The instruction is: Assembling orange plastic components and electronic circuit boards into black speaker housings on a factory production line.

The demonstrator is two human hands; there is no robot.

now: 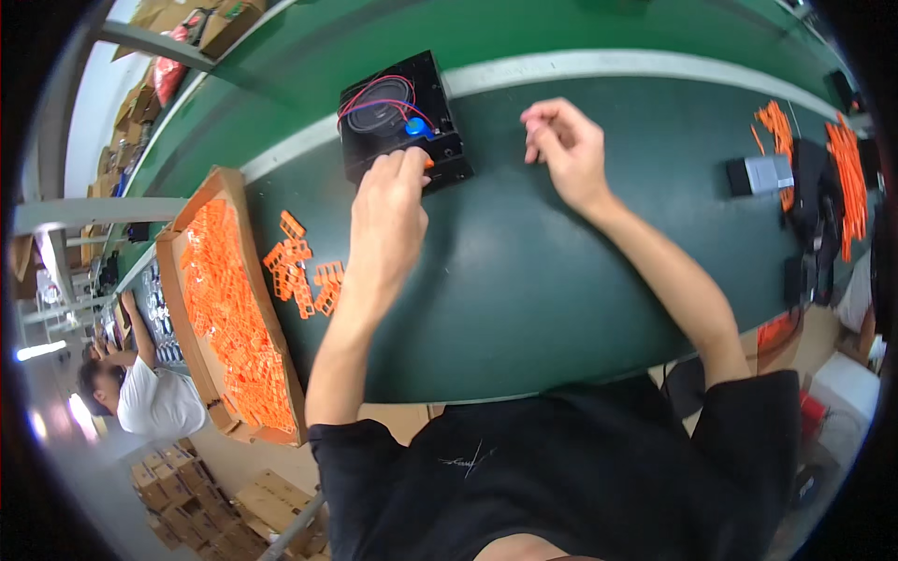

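Observation:
A black box-shaped housing (393, 154) with a round speaker (376, 107), red and blue wires and a blue round part (417, 127) lies at the far side of the green bench. My left hand (388, 201) is closed at its near edge, fingers pinching a small orange plastic piece (429, 163) against the housing; most of the piece is hidden. To the right, my right hand (569, 154) hovers over the bench, fingers loosely curled and apart, with nothing visible in them. Several orange plastic clips (301, 266) lie loose beside my left forearm.
A cardboard tray (271, 327) full of orange clips stands at the left. At the right are a grey-and-black box (760, 175), bundles of orange strips (847, 192) and black cables. Farther left, a person in a white shirt (159, 402) works at another bench.

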